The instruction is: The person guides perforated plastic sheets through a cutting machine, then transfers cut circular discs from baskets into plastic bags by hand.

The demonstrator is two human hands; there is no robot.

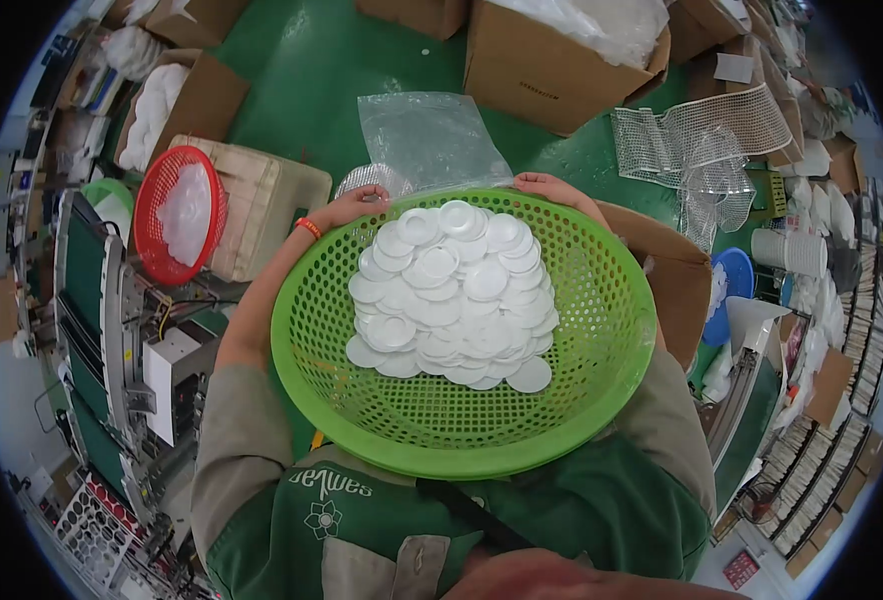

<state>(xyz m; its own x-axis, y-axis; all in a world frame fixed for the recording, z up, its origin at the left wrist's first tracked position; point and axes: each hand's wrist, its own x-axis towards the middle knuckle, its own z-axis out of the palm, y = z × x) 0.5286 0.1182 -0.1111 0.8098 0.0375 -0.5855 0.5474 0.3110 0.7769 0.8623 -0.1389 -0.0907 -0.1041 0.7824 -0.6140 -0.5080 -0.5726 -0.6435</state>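
Note:
A large green perforated basket (pixel 597 340) sits in front of my torso, between my arms. A heap of thin white plastic discs (pixel 452 300) lies inside it. Beyond the basket's far rim, a clear plastic bag (pixel 432 135) spreads out flat. My left hand (pixel 360 203), with an orange band at the wrist, is closed at the bag's near left corner. At the near right corner, my right hand (pixel 554 188) is closed on the bag's edge. The basket hides most of my right forearm, and the rim comes close to both hands.
A red basket (pixel 220 215) with a clear bag leans by a beige crate (pixel 282 200) at left. Conveyor machinery (pixel 92 300) stands further left. Cardboard boxes (pixel 552 75) are ahead on the green floor. Wire mesh (pixel 702 140) and a blue basin (pixel 737 290) are at right.

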